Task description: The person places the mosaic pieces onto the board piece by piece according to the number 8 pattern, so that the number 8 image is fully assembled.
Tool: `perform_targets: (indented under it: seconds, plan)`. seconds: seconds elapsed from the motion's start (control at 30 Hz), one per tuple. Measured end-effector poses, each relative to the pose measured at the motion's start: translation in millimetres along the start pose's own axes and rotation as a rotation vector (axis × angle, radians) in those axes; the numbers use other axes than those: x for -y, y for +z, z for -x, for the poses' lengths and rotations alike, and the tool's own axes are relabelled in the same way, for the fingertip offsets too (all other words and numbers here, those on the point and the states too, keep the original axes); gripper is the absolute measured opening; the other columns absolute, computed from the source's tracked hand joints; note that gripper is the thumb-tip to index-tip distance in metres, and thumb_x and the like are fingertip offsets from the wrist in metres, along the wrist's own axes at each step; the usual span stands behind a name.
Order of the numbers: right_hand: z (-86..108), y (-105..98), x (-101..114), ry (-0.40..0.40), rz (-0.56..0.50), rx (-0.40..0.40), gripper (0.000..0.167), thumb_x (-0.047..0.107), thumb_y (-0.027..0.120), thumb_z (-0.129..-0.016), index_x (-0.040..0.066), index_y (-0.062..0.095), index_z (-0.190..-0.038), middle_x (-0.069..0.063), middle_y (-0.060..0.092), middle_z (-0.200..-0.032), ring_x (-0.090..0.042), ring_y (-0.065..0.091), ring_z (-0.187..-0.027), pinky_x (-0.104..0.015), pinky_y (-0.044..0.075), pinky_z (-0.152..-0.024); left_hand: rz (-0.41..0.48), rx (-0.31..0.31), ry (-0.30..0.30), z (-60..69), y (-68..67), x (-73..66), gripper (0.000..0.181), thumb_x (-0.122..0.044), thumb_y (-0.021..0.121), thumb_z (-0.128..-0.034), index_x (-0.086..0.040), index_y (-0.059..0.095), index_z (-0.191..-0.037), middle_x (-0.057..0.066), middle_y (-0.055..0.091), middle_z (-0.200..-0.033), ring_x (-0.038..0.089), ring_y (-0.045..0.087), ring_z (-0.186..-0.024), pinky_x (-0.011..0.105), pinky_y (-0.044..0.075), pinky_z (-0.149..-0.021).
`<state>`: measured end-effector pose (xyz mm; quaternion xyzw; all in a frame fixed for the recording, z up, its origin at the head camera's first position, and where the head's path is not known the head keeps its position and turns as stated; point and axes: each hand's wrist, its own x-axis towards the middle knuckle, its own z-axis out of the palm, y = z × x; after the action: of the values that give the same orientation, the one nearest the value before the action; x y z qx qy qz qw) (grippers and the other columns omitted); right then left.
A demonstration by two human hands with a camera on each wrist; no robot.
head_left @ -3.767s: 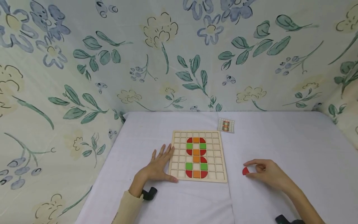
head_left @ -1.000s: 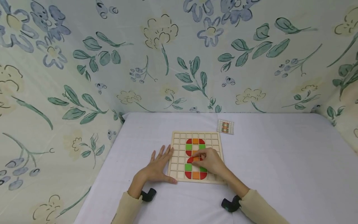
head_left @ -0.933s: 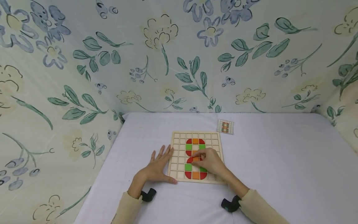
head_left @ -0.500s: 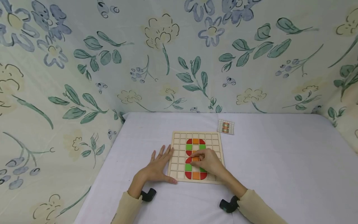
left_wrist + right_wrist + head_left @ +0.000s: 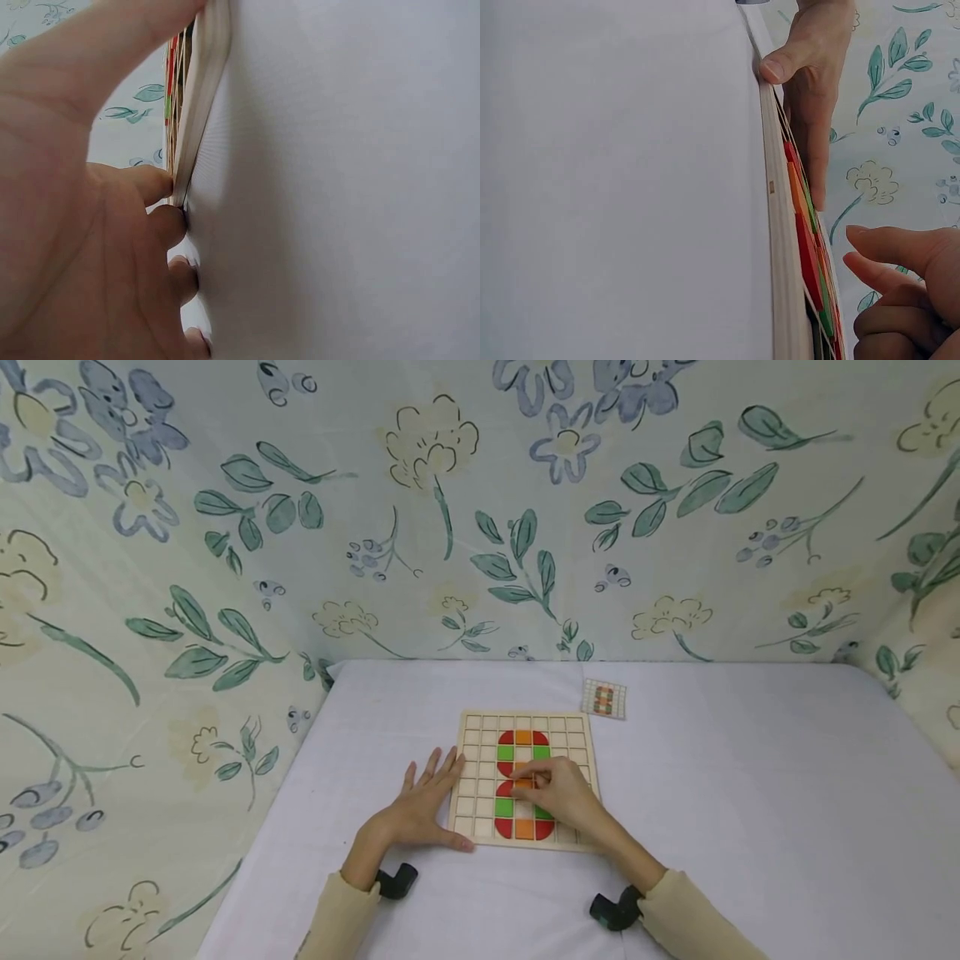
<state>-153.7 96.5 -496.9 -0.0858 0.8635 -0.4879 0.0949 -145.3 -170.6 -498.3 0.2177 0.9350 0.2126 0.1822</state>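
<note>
A light wooden grid board [image 5: 465,827] lies on the white cloth, with red rounded pieces, orange squares and green squares in its cells. My left hand [image 5: 423,806] rests flat beside it, fingers spread, fingertips and thumb touching its left edge and lower left corner. Over the middle of the board is my right hand [image 5: 566,793]. Its thumb and index finger are parted just by a red rounded piece [image 5: 504,789], which sits in a cell above a green square [image 5: 504,807]. In the right wrist view, nothing shows between these fingertips [image 5: 859,232]; the other fingers are curled. The right hand covers some pieces.
A small card [image 5: 603,699] with a grid pattern in matching colours lies past the board's upper right corner. Black wrist devices [image 5: 615,910] sit below both wrists. Flowered cloth [image 5: 420,527] hangs behind the table and on its left.
My right hand has come left from the table with a red piece, and that piece now lies in the board's cell. Its fingertips have parted from the piece. The left hand has stayed put.
</note>
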Motion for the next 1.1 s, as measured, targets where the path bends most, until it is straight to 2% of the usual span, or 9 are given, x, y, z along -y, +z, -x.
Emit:
perform_targets:
  seconds: [0.23, 0.43, 0.57, 0.77, 0.93, 1.03, 1.1]
  plan:
    - [7.2, -9, -2, 0.031, -0.019, 0.006, 0.022, 0.022, 0.086, -0.085, 0.015, 0.083, -0.105, 0.004, 0.038, -0.054, -0.009, 0.033, -0.05, -0.018, 0.023, -0.047, -0.009, 0.003, -0.004, 0.4, 0.9, 1.6, 0.139, -0.066, 0.087, -0.0697, -0.014, 0.005, -0.168, 0.005, -0.002, -0.176, 0.033, -0.011, -0.163, 0.066, -0.007, -0.128]
    - [19.1, -26, -5, 0.064, -0.037, -0.021, 0.021, 0.022, 0.085, -0.087, 0.014, 0.082, -0.106, 0.003, 0.037, -0.055, -0.011, 0.032, -0.05, -0.02, 0.021, -0.047, -0.017, 0.006, 0.004, -1.3, 3.2, 0.2, 0.138, -0.066, 0.087, -0.0694, -0.014, 0.005, -0.168, 0.005, -0.002, -0.177, 0.033, -0.011, -0.163, 0.066, -0.007, -0.128]
    - [27.0, -40, -8, 0.099, -0.003, -0.051, 0.021, 0.023, 0.083, -0.089, 0.014, 0.081, -0.108, 0.003, 0.035, -0.056, -0.011, 0.031, -0.051, -0.02, 0.02, -0.047, -0.021, 0.007, 0.005, -2.1, 2.9, -0.5, 0.139, -0.066, 0.087, -0.0692, -0.014, 0.005, -0.168, 0.004, -0.002, -0.177, 0.032, -0.011, -0.163, 0.066, -0.007, -0.128]
    - [38.8, -62, -19, 0.069, 0.058, -0.096, 0.024, 0.023, 0.081, -0.09, 0.01, 0.08, -0.11, 0.004, 0.036, -0.059, -0.009, 0.032, -0.054, -0.02, 0.023, -0.048, -0.008, -0.002, 0.021, -1.3, 1.5, -0.8, 0.139, -0.064, 0.088, -0.0698, -0.012, 0.005, -0.168, 0.008, -0.002, -0.176, 0.035, -0.009, -0.163, 0.068, -0.005, -0.127]
    - [48.6, -82, -30, 0.076, 0.12, -0.148, 0.024, 0.026, 0.079, -0.092, 0.011, 0.08, -0.112, 0.004, 0.037, -0.06, -0.009, 0.032, -0.055, -0.021, 0.025, -0.048, 0.007, -0.001, 0.029, 0.1, 0.0, 0.5, 0.138, -0.063, 0.088, -0.0707, -0.01, 0.005, -0.167, 0.009, -0.002, -0.176, 0.037, -0.009, -0.163, 0.069, -0.005, -0.127]
    - [55.5, -93, -36, 0.066, 0.172, -0.184, 0.026, 0.028, 0.077, -0.094, 0.012, 0.079, -0.115, 0.004, 0.039, -0.061, -0.007, 0.034, -0.056, -0.021, 0.028, -0.049, 0.026, -0.01, 0.029, 1.6, -0.9, 2.8, 0.133, -0.063, 0.085, -0.0744, -0.01, 0.006, -0.167, 0.009, 0.0, -0.176, 0.036, -0.008, -0.163, 0.068, -0.005, -0.127]
    - [60.7, -100, -40, 0.055, 0.213, -0.216, 0.029, 0.03, 0.075, -0.096, 0.01, 0.078, -0.118, 0.004, 0.042, -0.062, -0.007, 0.035, -0.056, -0.022, 0.03, -0.049, 0.052, -0.032, 0.022, 3.6, -2.4, 4.9, 0.125, -0.061, 0.082, -0.0802, -0.01, 0.008, -0.167, 0.008, 0.002, -0.176, 0.035, -0.005, -0.164, 0.066, -0.003, -0.129]
